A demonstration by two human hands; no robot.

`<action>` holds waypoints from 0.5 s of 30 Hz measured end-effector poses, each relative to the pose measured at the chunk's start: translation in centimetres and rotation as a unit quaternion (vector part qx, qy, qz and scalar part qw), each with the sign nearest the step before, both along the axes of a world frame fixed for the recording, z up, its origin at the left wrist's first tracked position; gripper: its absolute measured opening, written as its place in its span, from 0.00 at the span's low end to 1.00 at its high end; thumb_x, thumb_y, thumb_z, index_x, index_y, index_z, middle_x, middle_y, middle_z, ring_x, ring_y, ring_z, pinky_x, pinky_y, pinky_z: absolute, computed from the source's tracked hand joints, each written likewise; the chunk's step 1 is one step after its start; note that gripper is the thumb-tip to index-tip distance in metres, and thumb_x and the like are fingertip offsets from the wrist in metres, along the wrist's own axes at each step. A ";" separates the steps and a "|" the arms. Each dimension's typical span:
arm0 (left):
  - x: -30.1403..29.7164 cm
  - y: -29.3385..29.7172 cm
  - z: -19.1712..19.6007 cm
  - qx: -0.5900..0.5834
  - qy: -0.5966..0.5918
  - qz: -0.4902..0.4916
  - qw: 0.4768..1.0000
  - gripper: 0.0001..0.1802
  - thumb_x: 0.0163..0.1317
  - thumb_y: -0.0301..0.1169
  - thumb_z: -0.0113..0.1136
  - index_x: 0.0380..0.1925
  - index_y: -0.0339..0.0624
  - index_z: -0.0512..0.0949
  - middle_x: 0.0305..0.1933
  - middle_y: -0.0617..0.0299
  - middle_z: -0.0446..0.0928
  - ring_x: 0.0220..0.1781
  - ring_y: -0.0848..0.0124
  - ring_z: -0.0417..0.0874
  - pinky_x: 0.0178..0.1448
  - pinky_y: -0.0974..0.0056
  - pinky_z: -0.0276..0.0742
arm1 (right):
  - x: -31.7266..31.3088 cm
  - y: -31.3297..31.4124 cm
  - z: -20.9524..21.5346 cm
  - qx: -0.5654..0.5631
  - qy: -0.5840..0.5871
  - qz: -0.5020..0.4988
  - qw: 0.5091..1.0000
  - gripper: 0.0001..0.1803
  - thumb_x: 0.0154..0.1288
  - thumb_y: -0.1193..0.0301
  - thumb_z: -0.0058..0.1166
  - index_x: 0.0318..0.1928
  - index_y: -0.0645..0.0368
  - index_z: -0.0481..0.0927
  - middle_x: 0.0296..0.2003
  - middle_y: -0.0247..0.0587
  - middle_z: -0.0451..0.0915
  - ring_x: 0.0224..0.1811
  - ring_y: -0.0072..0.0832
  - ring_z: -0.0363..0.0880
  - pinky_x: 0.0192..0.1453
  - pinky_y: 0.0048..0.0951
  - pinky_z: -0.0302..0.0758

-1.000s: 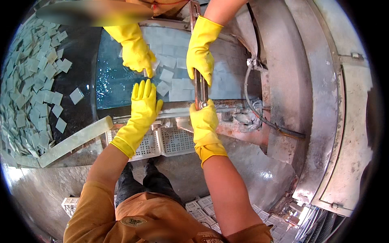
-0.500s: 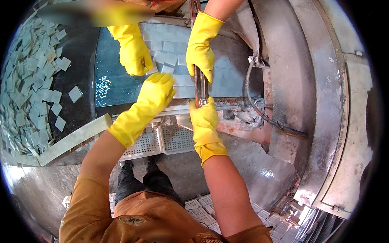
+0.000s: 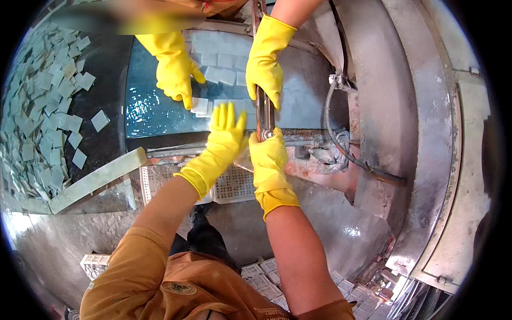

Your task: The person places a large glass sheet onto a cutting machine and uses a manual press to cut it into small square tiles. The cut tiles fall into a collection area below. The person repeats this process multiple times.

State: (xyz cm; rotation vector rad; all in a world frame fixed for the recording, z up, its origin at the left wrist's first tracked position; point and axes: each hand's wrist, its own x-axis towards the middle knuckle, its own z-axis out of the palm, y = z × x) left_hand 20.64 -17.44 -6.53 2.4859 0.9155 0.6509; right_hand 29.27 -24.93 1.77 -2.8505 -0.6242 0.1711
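My left hand (image 3: pixel 225 137), in a yellow rubber glove, reaches over the near edge of the wet blue belt (image 3: pixel 160 120). Its fingers are stretched out and lie at pale square tiles (image 3: pixel 223 102) set in rows there. My gloved right hand (image 3: pixel 270 162) is closed around the near end of a rusty metal bar (image 3: pixel 260 112) that crosses the belt. Opposite me, a co-worker's gloved hand (image 3: pixel 265 69) rests on the same bar. The co-worker's other gloved hand (image 3: pixel 178 77) points a finger down at a tile (image 3: pixel 199 105).
A heap of loose tiles (image 3: pixel 40 117) covers the dark surface at left, behind a pale curb strip (image 3: pixel 98 178). White perforated baskets (image 3: pixel 234 186) sit below the belt's near edge. A hose (image 3: pixel 328 117) curves down at right beside metal housing (image 3: pixel 386 106).
My left hand has moved right and its curled fingers have stretched out. The co-worker's free hand has uncurled to a pointing finger beside a tile. My right hand stays on the bar.
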 end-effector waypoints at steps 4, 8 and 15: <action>-0.1 -4.4 -1.6 0.031 -0.053 -0.016 0.998 0.36 0.63 0.35 0.63 0.72 0.35 0.75 0.76 0.30 0.71 0.80 0.34 0.68 0.87 0.36 0.54 | -0.1 0.2 1.0 0.009 0.055 0.004 0.998 0.30 0.62 0.50 0.70 0.54 0.58 0.84 0.47 0.57 0.90 0.49 0.55 0.91 0.53 0.53 0.86; -3.7 -3.3 -2.3 0.045 -0.062 -0.133 0.988 0.43 0.58 0.39 0.67 0.73 0.31 0.72 0.76 0.34 0.71 0.80 0.37 0.68 0.85 0.36 0.59 | -0.3 0.4 1.9 0.015 0.087 0.015 0.996 0.29 0.63 0.51 0.70 0.56 0.59 0.82 0.48 0.57 0.90 0.51 0.55 0.90 0.55 0.52 0.85; -16.7 -4.7 3.8 -0.081 -0.073 -0.136 0.985 0.40 0.58 0.36 0.73 0.71 0.36 0.74 0.75 0.38 0.72 0.78 0.37 0.70 0.84 0.39 0.63 | 0.6 -0.2 -0.3 0.008 0.031 0.024 0.999 0.30 0.62 0.50 0.70 0.57 0.55 0.82 0.47 0.54 0.90 0.51 0.55 0.90 0.56 0.53 0.84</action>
